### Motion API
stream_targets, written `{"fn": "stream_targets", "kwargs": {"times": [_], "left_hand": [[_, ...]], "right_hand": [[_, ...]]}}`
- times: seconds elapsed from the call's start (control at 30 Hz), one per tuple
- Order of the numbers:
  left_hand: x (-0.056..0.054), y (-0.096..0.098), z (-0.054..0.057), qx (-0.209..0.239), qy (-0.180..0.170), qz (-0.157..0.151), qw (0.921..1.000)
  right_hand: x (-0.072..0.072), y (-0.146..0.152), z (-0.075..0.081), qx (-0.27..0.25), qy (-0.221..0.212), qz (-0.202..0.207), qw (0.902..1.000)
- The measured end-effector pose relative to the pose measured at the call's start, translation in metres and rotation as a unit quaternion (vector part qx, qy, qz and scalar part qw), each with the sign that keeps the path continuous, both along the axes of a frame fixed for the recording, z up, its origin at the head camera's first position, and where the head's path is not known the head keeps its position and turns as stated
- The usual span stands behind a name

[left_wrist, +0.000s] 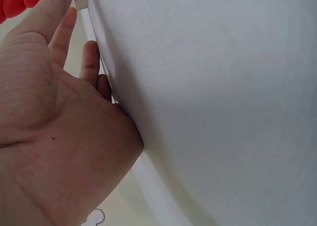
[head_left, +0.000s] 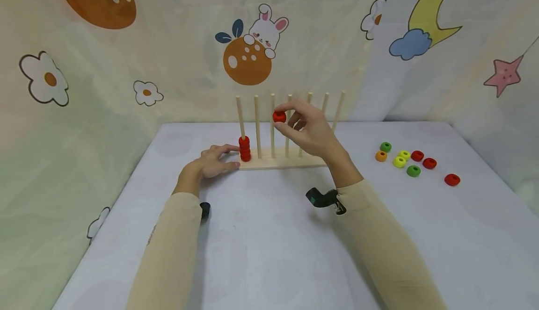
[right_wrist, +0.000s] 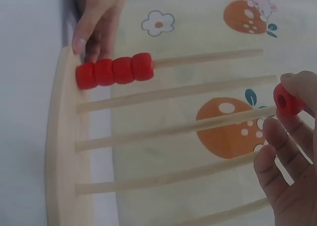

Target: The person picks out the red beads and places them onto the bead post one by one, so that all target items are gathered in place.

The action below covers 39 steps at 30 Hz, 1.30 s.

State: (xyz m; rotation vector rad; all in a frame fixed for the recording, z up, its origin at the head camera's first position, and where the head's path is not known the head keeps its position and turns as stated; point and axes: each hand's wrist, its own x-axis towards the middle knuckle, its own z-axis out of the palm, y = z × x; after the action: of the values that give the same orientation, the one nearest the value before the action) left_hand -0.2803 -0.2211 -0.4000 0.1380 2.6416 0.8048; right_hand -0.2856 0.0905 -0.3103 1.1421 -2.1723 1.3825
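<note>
My right hand (head_left: 309, 127) pinches a red bead (head_left: 279, 116) between thumb and index finger, up near the tops of the pegs. The bead's hole (right_wrist: 282, 101) shows in the right wrist view, close to the tip of the third peg (right_wrist: 233, 118). The wooden peg rack (head_left: 286, 162) stands on the table with several upright pegs. Several red beads (head_left: 244, 149) are stacked on its leftmost peg. My left hand (head_left: 214, 161) holds the left end of the rack's base, thumb at the front corner and index finger toward the back.
Loose beads lie on the table to the right of the rack: red ones (head_left: 429, 163), green ones (head_left: 414, 171), yellow ones (head_left: 399, 162) and an orange one (head_left: 381, 156). A printed cloth (head_left: 189, 67) hangs behind the table (head_left: 261, 235).
</note>
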Motion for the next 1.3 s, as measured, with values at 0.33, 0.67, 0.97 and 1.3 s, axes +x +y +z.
{"fn": "stream_targets", "kwargs": {"times": [0.33, 0.67, 0.97, 1.3], "left_hand": [[0.0, -0.004, 0.001, -0.007, 0.001, 0.001, 1.0], [0.001, -0.002, 0.0, 0.001, -0.014, 0.009, 0.9999], [0.0, 0.001, 0.006, 0.004, -0.014, 0.014, 0.9998], [0.0, -0.001, 0.0, 0.001, -0.019, 0.021, 0.9996]], "right_hand": [[-0.004, -0.026, 0.009, -0.001, -0.009, 0.0, 1.0], [-0.005, -0.049, 0.016, -0.005, 0.033, -0.001, 0.9995], [-0.002, -0.061, 0.034, 0.006, 0.033, -0.034, 0.9989], [-0.002, -0.083, 0.027, -0.031, 0.012, -0.025, 0.9991]]}}
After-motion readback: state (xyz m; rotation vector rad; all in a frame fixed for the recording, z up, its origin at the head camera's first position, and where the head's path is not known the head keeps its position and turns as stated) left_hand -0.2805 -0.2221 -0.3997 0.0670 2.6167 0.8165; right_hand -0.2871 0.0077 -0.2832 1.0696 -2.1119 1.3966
